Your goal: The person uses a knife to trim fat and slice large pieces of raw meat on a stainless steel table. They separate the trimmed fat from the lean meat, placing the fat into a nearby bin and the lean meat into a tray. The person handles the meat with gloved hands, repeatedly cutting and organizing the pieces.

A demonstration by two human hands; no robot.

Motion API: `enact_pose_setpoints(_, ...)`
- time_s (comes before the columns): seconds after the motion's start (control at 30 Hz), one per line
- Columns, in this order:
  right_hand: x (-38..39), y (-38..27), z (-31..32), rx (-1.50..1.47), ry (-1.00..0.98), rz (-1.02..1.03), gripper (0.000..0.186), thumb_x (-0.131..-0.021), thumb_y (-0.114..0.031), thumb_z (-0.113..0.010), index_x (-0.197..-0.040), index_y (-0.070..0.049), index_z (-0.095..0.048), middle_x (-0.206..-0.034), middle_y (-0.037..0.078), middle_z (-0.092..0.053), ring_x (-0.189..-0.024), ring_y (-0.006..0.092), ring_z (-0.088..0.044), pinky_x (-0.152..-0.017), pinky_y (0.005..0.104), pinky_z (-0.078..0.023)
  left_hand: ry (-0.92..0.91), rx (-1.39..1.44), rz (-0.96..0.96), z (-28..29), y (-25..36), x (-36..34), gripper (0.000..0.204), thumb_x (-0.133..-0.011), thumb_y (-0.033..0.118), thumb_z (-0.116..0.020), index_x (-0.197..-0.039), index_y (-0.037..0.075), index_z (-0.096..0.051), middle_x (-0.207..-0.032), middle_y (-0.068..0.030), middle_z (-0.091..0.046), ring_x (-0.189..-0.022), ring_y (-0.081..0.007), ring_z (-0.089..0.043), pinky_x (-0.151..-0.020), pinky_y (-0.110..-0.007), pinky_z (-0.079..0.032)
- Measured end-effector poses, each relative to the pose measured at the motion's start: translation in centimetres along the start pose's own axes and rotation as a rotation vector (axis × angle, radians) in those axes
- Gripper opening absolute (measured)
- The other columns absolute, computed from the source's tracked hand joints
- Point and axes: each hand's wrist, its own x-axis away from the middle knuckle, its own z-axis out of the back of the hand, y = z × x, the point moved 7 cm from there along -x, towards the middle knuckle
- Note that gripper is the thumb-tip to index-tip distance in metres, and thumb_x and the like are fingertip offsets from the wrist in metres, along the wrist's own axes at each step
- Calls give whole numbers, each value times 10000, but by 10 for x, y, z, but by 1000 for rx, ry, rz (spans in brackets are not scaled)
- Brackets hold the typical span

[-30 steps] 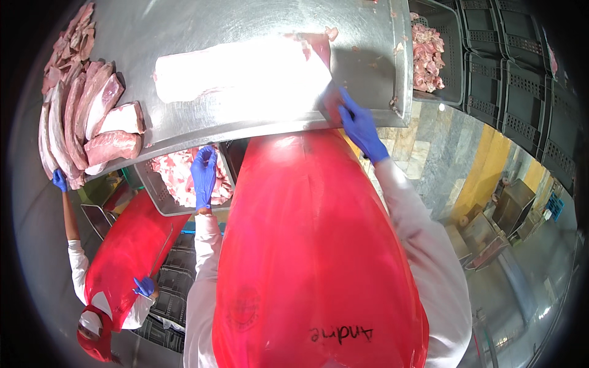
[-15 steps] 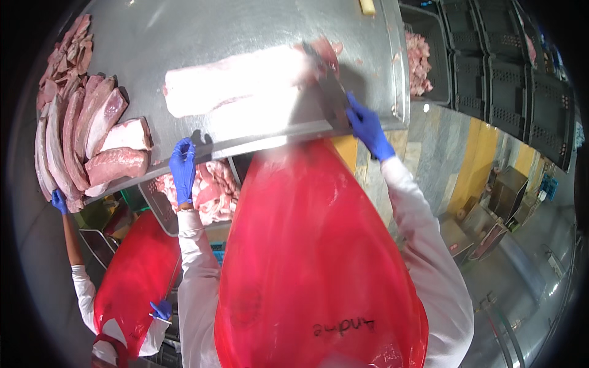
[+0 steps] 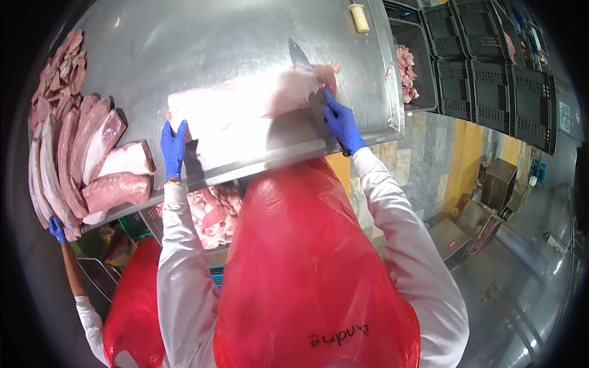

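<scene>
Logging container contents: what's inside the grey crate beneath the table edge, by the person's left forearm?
Pale pink meat pieces show in the crate. The table and the left sleeve hide part of it, and the pieces cover its bottom.

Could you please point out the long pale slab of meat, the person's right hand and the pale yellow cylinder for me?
Long pale slab of meat (image 3: 236, 99): head view, middle of its upper surface.
Right hand (image 3: 343, 126): head view, middle of the blue glove.
Pale yellow cylinder (image 3: 359, 19): head view, its body.
</scene>
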Motion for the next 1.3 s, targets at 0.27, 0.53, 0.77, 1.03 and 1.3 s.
enact_pose_setpoints(0.27,8,15,15,57,-38,123,513,-999,-134,-570,-1498,-107,-451,-801,10,-597,-643,77,-487,-600,261,-476,-49,117,106,-4,-1,89,399,-935,216,-712,-1223,-50,-639,-1066,-105,-712,-938,-144,-630,-827,-313,-508)
enact_pose_setpoints(0.53,17,40,19,-23,-189,129,506,-1000,-167,-568,-1495,-150,-465,-680,-11,-519,-548,82,-455,-524,278,-460,-95,-162,157,-4,27,145,299,-910,204,-739,-1075,-35,-668,-937,-89,-700,-834,-128,-609,-759,-295,-502)
enact_pose_setpoints(0.77,-5,24,-15,132,-82,424,497,-989,-123,-566,-1478,-132,-475,-1010,100,-718,-901,193,-683,-830,338,-532,-193,-653,35,18,30,136,454,-879,390,-715,-994,-49,-700,-920,-209,-715,-834,-319,-705,-752,-396,-534)
enact_pose_setpoints(1.03,28,33,229,264,-281,66,453,-950,-113,-610,-1395,-185,-573,-1097,173,-721,-917,248,-718,-850,322,-529,-71,-404,-411,-145,252,67,369,-888,247,-691,-1167,7,-659,-1136,-207,-679,-1061,-343,-656,-942,-404,-511)
enact_pose_setpoints(1.3,36,50,236,75,-91,-62,470,-965,-85,-613,-1427,-133,-545,-919,78,-734,-737,83,-575,-712,247,-490,-731,-847,-749,-266,293,-10,502,-847,387,-717,-1221,62,-636,-1167,-184,-650,-1070,-385,-624,-921,-459,-504)
